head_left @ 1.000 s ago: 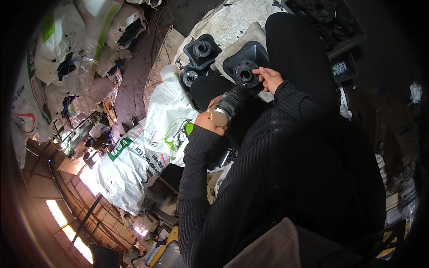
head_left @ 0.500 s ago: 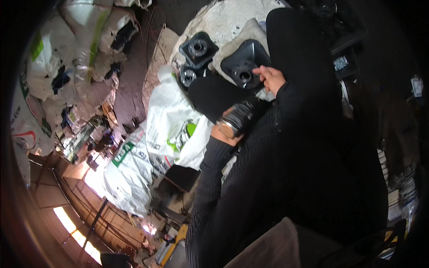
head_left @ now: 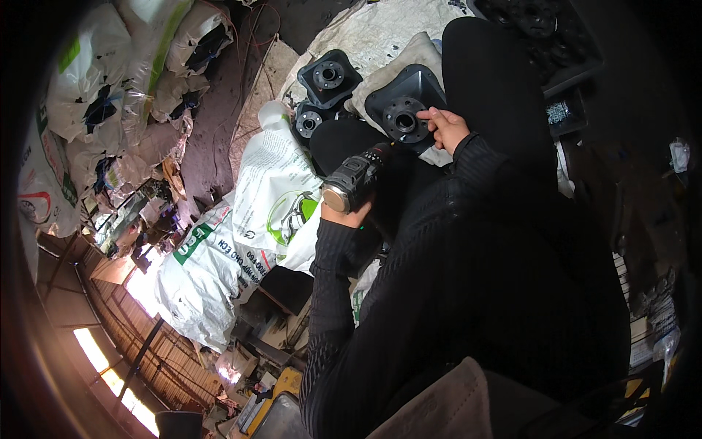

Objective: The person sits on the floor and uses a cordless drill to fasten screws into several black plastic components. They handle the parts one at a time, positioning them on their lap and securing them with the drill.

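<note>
Dark floor (head_left: 212, 146), far side covered by a pale sheet (head_left: 365, 36) with black flanged parts on it.
Sheet: smaller square-flanged part (head_left: 313, 79) at left, round-hubbed part (head_left: 301, 123) just nearer, larger square-flanged part (head_left: 425, 86) to the right, overlapping a greyish cloth (head_left: 413, 55); dark scraps scattered far. Floor, far left: torn white sacks (head_left: 88, 88). Far right: black crate (head_left: 578, 73), small tray (head_left: 574, 126) just nearer; surface beneath too dim.

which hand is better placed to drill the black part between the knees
Likely the left hand: it grips the drill, angled toward the black part; the right hand has fingers at the part's ring.
</note>
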The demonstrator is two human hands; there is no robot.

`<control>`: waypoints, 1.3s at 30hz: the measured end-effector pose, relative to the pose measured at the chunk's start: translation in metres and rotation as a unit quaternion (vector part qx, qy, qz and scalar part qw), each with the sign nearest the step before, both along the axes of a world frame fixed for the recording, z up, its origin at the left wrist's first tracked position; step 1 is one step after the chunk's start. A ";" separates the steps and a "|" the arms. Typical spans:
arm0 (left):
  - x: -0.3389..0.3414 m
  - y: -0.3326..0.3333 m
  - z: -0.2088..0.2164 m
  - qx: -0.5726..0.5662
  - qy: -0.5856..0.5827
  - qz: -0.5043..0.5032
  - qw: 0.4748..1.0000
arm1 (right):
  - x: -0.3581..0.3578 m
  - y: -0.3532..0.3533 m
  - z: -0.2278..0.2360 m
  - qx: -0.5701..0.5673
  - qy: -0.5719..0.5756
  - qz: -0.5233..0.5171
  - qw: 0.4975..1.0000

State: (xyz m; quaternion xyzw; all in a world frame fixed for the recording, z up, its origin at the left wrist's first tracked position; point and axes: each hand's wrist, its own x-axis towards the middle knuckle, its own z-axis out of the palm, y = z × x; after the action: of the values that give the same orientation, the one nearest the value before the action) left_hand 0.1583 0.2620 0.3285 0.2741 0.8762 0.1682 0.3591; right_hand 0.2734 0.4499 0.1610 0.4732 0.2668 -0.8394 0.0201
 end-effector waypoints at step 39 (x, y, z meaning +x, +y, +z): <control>-0.003 0.065 0.014 -0.192 -0.069 -0.080 0.976 | -0.001 0.000 0.009 0.025 -0.013 0.020 0.999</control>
State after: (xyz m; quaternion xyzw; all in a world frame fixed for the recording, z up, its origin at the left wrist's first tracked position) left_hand 0.1554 0.3265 0.3430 0.2569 0.8407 -0.0143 0.4766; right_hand 0.2727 0.4504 0.1703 0.4786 0.2972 -0.8257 0.0284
